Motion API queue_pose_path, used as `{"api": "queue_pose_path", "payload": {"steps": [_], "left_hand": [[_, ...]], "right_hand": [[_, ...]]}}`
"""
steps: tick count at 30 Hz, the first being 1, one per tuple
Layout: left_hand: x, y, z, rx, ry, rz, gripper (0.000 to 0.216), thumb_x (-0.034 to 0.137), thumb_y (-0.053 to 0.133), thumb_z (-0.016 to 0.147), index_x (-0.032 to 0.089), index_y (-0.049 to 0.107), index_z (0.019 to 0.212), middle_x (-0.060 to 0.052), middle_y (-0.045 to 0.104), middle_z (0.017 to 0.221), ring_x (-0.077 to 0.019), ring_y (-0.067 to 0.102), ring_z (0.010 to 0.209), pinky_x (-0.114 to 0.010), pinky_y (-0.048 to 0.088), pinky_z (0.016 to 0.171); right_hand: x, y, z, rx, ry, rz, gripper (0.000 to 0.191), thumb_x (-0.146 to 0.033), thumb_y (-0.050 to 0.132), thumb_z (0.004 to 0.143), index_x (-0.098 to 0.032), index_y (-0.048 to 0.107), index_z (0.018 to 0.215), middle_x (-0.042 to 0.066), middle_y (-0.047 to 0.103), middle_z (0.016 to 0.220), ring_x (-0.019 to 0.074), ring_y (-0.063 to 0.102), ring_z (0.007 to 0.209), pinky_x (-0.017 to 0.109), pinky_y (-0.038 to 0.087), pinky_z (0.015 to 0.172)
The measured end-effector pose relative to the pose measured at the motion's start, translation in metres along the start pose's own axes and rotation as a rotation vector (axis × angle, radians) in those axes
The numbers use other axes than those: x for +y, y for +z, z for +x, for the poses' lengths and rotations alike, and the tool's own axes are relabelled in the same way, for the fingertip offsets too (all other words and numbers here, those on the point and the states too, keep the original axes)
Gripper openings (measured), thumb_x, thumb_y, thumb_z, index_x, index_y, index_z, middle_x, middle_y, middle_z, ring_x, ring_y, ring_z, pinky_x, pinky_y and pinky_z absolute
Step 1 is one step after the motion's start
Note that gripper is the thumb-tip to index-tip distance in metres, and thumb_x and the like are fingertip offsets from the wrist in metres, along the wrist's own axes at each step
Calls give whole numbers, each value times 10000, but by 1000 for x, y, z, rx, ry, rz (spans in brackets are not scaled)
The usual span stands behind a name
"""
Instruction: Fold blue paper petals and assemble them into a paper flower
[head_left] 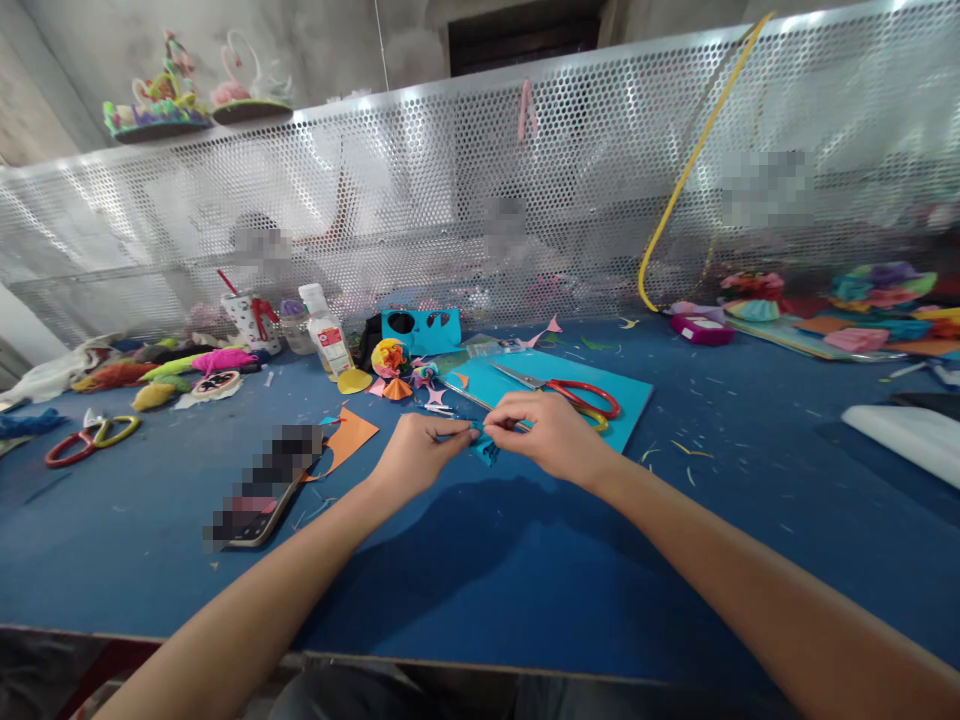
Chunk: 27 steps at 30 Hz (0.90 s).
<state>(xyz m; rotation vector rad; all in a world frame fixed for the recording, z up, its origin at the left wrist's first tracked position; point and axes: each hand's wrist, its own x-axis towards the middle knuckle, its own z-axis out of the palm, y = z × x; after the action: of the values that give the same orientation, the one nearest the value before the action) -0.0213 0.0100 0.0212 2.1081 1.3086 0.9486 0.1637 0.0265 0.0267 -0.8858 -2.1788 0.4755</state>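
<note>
Between my two hands, over the middle of the table, is a small piece of blue paper (486, 450) that looks folded or crumpled. My left hand (420, 452) pinches its left side with thumb and forefinger. From the right, my right hand (551, 432) pinches it too, the fingertips of both hands almost meeting. Just behind my right hand, red-and-yellow-handled scissors (581, 393) lie on a bright blue sheet (626, 388). Left of my left hand are a cut piece of orange paper (351, 440) and a phone (274, 490). My fingers hide part of the folded piece.
Paper flowers (390, 358), a glue bottle (328, 335) and a cut blue sheet (439, 332) stand behind my hands. A second pair of scissors (91, 437) and colourful yarn (169, 370) lie left. A perforated metal screen (450, 180) rises along the back. Paper scraps dot the blue table (525, 570).
</note>
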Motion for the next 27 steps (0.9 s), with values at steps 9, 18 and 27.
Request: {"api": "queue_pose_path", "payload": {"steps": [9,18,27], "left_hand": [[0,1,1,116,-68,-64,168,294,630,683,156,722,711,-22,687,680,-144,561,595,-226,420,548],[-1,-2,4,77,-72,-63,183,316,684,632,144,634,592,9,606,589,-127,531,590,-217,405,546],[5,-5,-1,38,12,-59,129,272,659,669,163,592,652,26,586,617,-95,517,585,-183,407,521]], "right_hand": [[-6,4,-3,25,56,-14,95,-216,545,773,-188,636,765,21,608,755,141,548,684,256,417,617],[-8,4,-3,-66,-53,-133,142,-169,494,828,-166,628,780,32,581,787,138,528,710,253,404,633],[-7,2,-2,-94,-47,-48,163,-201,492,836,-180,620,738,10,566,741,120,519,661,237,395,603]]}}
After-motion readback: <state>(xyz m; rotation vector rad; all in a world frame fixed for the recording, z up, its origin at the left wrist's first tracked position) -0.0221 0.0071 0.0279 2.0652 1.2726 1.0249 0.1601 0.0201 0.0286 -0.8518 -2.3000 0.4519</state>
